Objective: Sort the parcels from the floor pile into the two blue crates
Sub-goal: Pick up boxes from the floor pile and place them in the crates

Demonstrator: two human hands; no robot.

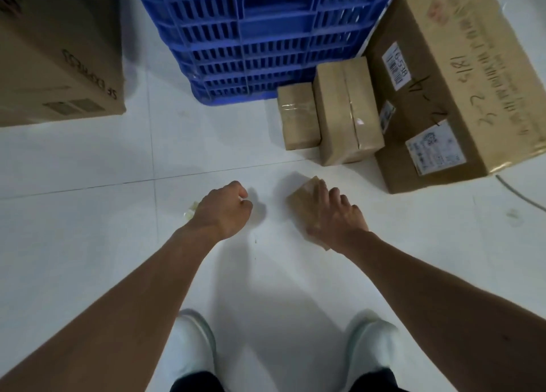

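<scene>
White tiled floor [88,244], right grip [334,217] clamped a small parcel [301,198], left grip [221,211] curled empty, blue crate [260,37] stood beyond.

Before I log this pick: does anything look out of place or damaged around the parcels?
A crumpled scrap of clear plastic lies loose on the floor beside the left hand. The small parcel that the right hand grips looks intact.
</scene>
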